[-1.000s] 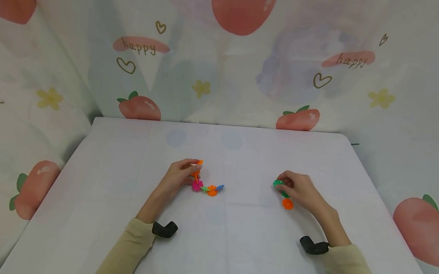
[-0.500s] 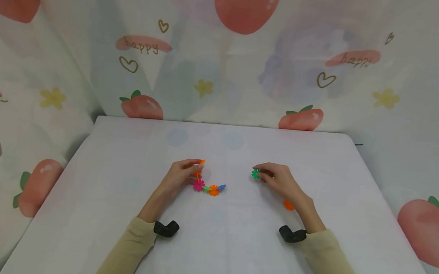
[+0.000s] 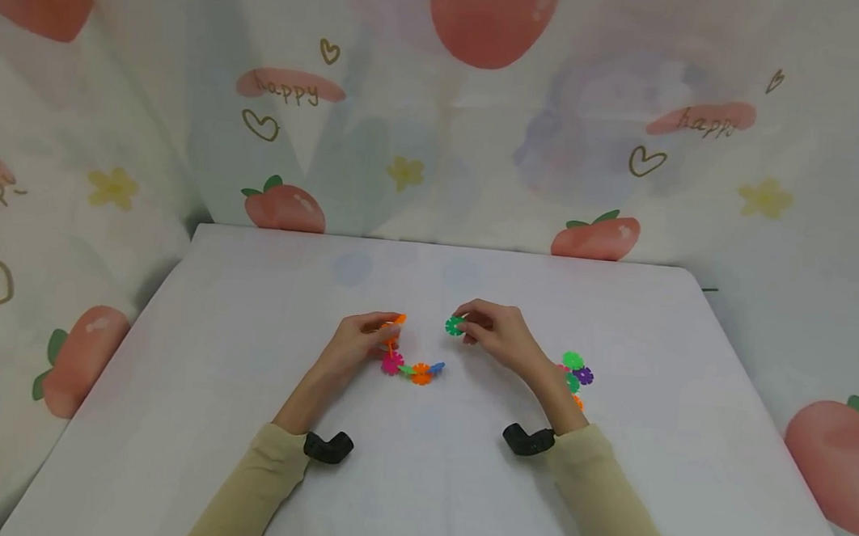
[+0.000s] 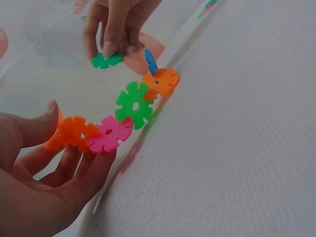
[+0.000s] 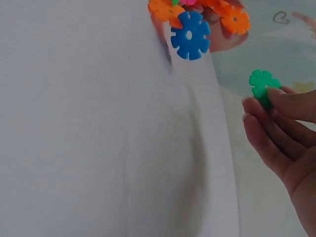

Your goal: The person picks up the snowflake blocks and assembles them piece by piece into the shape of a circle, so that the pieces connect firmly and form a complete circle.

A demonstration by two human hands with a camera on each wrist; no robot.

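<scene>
Left hand (image 3: 356, 345) pinches one end of a chain of notched discs (image 4: 126, 101) over the white table (image 3: 388, 492); right hand (image 3: 502, 334) pinches a separate green disc (image 3: 453, 326) near the chain's blue end (image 5: 191, 47), not touching it. Behind, the backdrop (image 3: 366, 95) repeatedly reads "happy".

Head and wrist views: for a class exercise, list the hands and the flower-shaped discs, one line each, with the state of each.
Left hand: gripping one end.
Chain of discs: joined, held by its orange end.
Blue disc: attached to an orange disc at the chain's free end.
Right hand: pinching one disc.
Green disc: held, separate from the chain.
Cluster of discs: partly hidden behind the right forearm; whether joined, unclear.
</scene>
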